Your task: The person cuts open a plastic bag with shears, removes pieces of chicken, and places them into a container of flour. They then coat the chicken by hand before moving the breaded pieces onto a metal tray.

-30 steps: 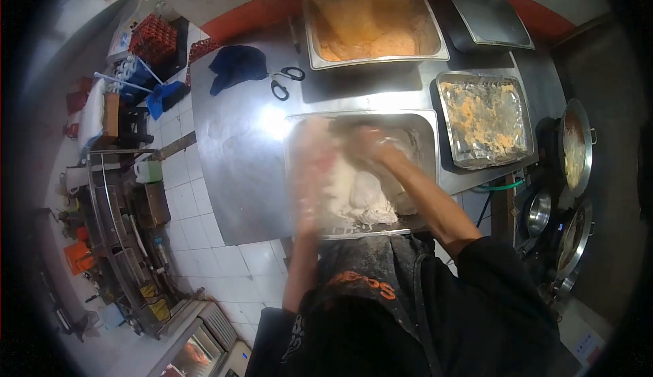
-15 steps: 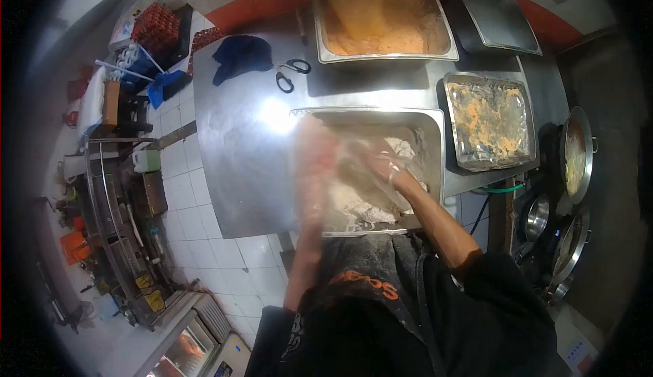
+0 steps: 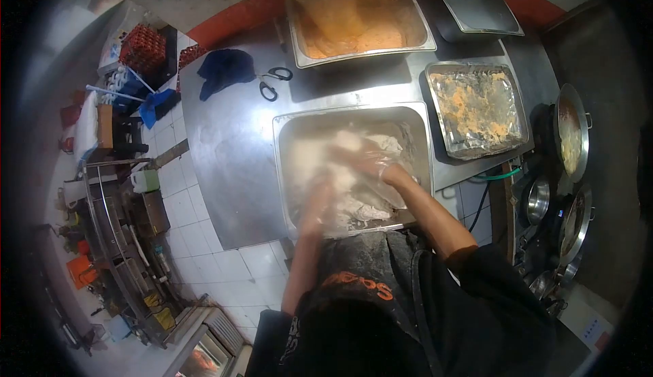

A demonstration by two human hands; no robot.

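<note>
Both hands are inside a steel tray (image 3: 423,166) that holds white powder (image 3: 299,156) and whitish coated pieces (image 3: 371,211). My left hand (image 3: 321,197) is in the tray's left half, heavily smeared by motion, so its fingers do not show clearly. Farther right, my right hand (image 3: 364,161) reaches over the powder from the right side with its fingers stretched out, in what looks like a clear glove. A coated piece (image 3: 388,143) lies just beyond it.
Behind the tray stands a deep steel pan (image 3: 360,50) of orange mixture. A foil-lined tray (image 3: 476,111) is to the right, near an empty-looking steel container (image 3: 473,3). Scissors (image 3: 269,91) and a dark blue cloth (image 3: 224,71) lie at the back left. Large pans (image 3: 571,135) stand far right.
My left hand has moved down and nearer to me within the tray. My right hand has shifted slightly left over the powder, its fingers now spread. The camera view has moved a little.
</note>
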